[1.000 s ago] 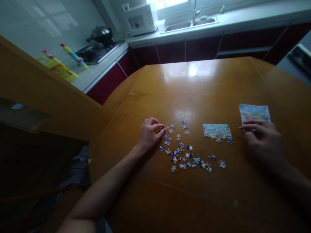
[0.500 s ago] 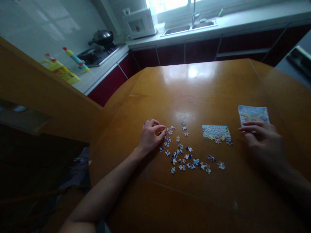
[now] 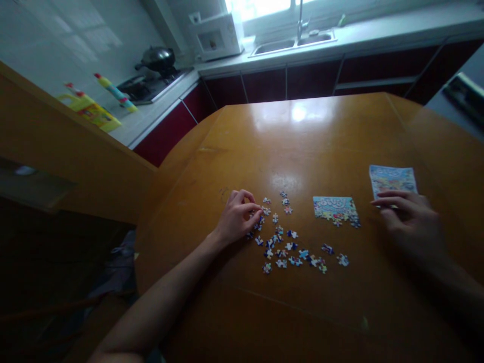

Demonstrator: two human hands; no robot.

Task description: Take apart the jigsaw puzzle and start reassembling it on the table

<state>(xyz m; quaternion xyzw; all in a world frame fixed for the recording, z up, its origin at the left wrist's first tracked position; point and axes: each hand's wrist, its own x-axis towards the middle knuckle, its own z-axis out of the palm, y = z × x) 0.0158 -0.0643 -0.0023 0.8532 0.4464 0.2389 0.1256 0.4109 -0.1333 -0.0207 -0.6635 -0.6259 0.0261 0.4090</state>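
Observation:
My left hand (image 3: 240, 216) is bent over the left side of the loose jigsaw pieces (image 3: 280, 242), thumb and index finger closed together at a puzzle piece (image 3: 266, 211). The fingers partly cover other pieces below them. To the right lies a partly assembled puzzle (image 3: 335, 207), its top edge straight and its lower edge ragged. My right hand (image 3: 410, 222) hovers or rests at the lower edge of a picture card (image 3: 393, 179), fingers stretched out and thumb apart, with no puzzle piece visible in them. It hides the card's bottom part.
Everything lies on a brown wooden table (image 3: 302, 141). Beyond it runs a counter with a sink (image 3: 276, 46), a white microwave (image 3: 217, 38) and a wok (image 3: 157, 58) on the stove. Cleaning bottles (image 3: 93, 111) stand at the left behind a wooden panel (image 3: 75, 126).
My left hand has shifted slightly down and right among the pieces, uncovering the table to its upper left. My right hand stays by the card. The view has tilted a little.

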